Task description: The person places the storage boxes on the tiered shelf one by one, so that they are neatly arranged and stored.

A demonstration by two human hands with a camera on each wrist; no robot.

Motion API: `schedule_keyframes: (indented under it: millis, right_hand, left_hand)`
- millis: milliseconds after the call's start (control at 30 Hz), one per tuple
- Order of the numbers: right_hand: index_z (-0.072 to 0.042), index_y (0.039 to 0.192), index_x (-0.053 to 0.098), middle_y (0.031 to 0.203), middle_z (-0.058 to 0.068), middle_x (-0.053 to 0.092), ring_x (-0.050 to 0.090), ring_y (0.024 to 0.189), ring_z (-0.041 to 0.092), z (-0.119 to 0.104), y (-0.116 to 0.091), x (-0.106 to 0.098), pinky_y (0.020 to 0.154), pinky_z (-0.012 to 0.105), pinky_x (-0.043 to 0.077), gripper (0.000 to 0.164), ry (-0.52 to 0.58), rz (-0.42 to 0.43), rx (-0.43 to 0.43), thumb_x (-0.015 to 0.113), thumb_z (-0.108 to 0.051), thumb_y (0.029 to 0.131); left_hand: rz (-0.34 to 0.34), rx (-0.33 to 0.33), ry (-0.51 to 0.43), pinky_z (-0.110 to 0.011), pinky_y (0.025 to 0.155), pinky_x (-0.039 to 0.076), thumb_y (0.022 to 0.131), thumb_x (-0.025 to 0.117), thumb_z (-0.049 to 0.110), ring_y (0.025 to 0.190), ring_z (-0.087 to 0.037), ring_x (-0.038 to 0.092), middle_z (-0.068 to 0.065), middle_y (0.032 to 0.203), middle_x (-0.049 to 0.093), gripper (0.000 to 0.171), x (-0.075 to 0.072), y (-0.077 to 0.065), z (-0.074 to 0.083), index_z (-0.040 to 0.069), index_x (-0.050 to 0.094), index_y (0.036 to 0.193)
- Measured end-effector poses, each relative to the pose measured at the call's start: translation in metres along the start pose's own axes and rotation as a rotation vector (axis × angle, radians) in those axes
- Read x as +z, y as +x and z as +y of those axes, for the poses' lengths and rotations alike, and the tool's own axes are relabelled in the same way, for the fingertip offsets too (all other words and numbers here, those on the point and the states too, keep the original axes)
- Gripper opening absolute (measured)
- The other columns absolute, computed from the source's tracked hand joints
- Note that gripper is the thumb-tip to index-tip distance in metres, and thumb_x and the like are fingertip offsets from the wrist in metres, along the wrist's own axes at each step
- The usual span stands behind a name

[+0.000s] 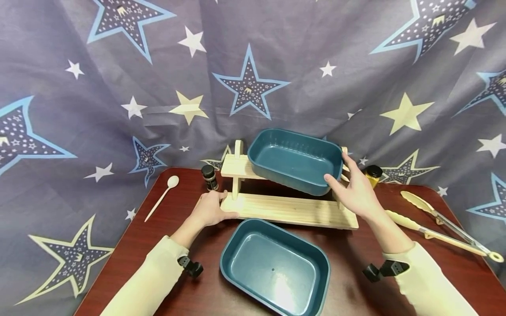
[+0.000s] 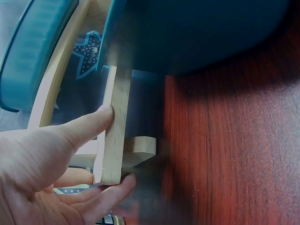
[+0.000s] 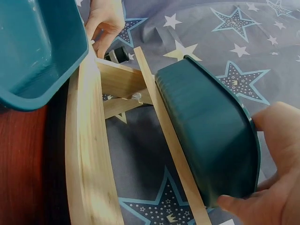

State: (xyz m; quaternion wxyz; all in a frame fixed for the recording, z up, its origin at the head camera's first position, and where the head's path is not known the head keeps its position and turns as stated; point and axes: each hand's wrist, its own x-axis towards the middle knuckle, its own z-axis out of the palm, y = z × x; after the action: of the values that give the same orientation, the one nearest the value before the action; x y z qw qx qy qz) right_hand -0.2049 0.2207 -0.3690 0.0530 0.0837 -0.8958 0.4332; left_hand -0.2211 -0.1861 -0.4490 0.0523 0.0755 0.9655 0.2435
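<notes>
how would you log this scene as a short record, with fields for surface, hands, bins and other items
surface: dark red-brown wood-grain table
left hand: grips the left end of the lower shelf of a two-tier pale wooden rack
right hand: holds the right end of a dark teal rectangular bin
held bin: at the upper shelf, overhanging its front edge, empty
second bin: also dark teal and rectangular, empty, in front of the rack
left items: cream long-handled spoon, small dark black-capped jar
right items: yellow black-lidded jar, cream-tipped metal tongs

Teal bin (image 1: 294,163), pale rack (image 1: 292,210), star-patterned cloth (image 1: 300,39), seemingly yellow jar (image 1: 372,179)
</notes>
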Motion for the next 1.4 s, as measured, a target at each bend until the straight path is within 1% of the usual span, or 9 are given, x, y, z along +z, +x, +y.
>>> schedule_keyframes:
  millis: [200,333,500,600,700,867,1033,1233,1400]
  right_hand:
    - [-0.008,0.172,0.01,0.176,0.023,0.023,0.041,0.151,0.053,0.001,0.004,0.001,0.116,0.059,0.044,0.09,0.003,-0.005,-0.004,0.065,-0.036,0.106]
    - [-0.008,0.172,0.009,0.177,0.021,0.02,0.04,0.152,0.053,0.002,0.008,0.0,0.117,0.059,0.044,0.091,0.013,-0.018,-0.007,0.065,-0.035,0.106]
    - [-0.006,0.172,0.009,0.177,0.022,0.019,0.039,0.153,0.052,0.003,0.013,-0.002,0.118,0.058,0.042,0.088,0.034,-0.033,-0.01,0.064,-0.031,0.107]
    - [-0.007,0.172,0.008,0.177,0.023,0.02,0.037,0.154,0.053,0.005,0.014,-0.004,0.119,0.06,0.041,0.086,0.052,-0.04,-0.006,0.062,-0.029,0.109]
    - [-0.008,0.172,0.008,0.176,0.024,0.02,0.036,0.154,0.053,0.005,0.013,-0.005,0.12,0.063,0.039,0.084,0.064,-0.037,0.004,0.06,-0.031,0.11]
    - [-0.008,0.172,0.01,0.175,0.025,0.025,0.038,0.153,0.053,0.001,0.008,-0.004,0.12,0.063,0.039,0.084,0.045,-0.008,0.014,0.059,-0.035,0.11]
    - [-0.007,0.172,0.012,0.173,0.027,0.027,0.04,0.152,0.052,-0.001,0.005,-0.002,0.12,0.061,0.04,0.083,0.007,-0.006,0.014,0.058,-0.035,0.11]
    - [-0.005,0.171,0.014,0.173,0.026,0.027,0.041,0.152,0.051,-0.001,0.008,-0.002,0.119,0.06,0.042,0.079,0.02,-0.005,0.0,0.058,-0.03,0.11]
    - [-0.007,0.172,0.014,0.175,0.024,0.024,0.039,0.154,0.05,0.001,0.012,-0.003,0.119,0.06,0.042,0.077,0.024,-0.013,0.008,0.056,-0.027,0.11]
  left_hand:
    - [-0.01,-0.007,-0.003,-0.053,0.112,0.051,0.083,0.09,0.049,0.139,-0.046,0.057,-0.024,0.153,0.059,0.094,-0.001,0.0,-0.002,-0.004,0.054,0.152]
    - [-0.007,0.001,-0.002,-0.054,0.111,0.051,0.082,0.09,0.048,0.138,-0.047,0.058,-0.025,0.152,0.059,0.094,-0.002,0.0,-0.002,-0.005,0.055,0.151]
    - [-0.014,-0.002,-0.007,-0.054,0.111,0.051,0.082,0.09,0.048,0.138,-0.047,0.058,-0.024,0.153,0.058,0.094,-0.002,-0.001,-0.001,-0.005,0.054,0.151]
    - [-0.014,-0.003,-0.005,-0.054,0.111,0.051,0.082,0.09,0.049,0.138,-0.046,0.058,-0.024,0.153,0.058,0.094,-0.001,0.0,-0.002,-0.004,0.054,0.152]
    - [-0.006,0.006,0.002,-0.054,0.111,0.051,0.082,0.09,0.049,0.138,-0.047,0.058,-0.025,0.152,0.059,0.094,0.001,0.001,-0.002,-0.005,0.055,0.151]
    - [0.001,0.014,0.005,-0.054,0.111,0.051,0.082,0.091,0.05,0.137,-0.047,0.058,-0.024,0.151,0.06,0.094,0.001,0.002,-0.001,-0.005,0.056,0.15]
    - [0.001,0.012,0.0,-0.054,0.111,0.051,0.082,0.09,0.05,0.137,-0.048,0.059,-0.025,0.151,0.06,0.094,-0.001,0.001,0.0,-0.005,0.056,0.15]
    - [-0.005,-0.003,-0.016,-0.054,0.112,0.051,0.082,0.09,0.048,0.139,-0.047,0.057,-0.024,0.153,0.058,0.094,-0.001,-0.001,0.0,-0.005,0.054,0.151]
    - [-0.009,0.0,-0.018,-0.054,0.112,0.051,0.083,0.09,0.048,0.14,-0.047,0.057,-0.024,0.154,0.058,0.094,-0.001,-0.001,-0.001,-0.005,0.053,0.152]
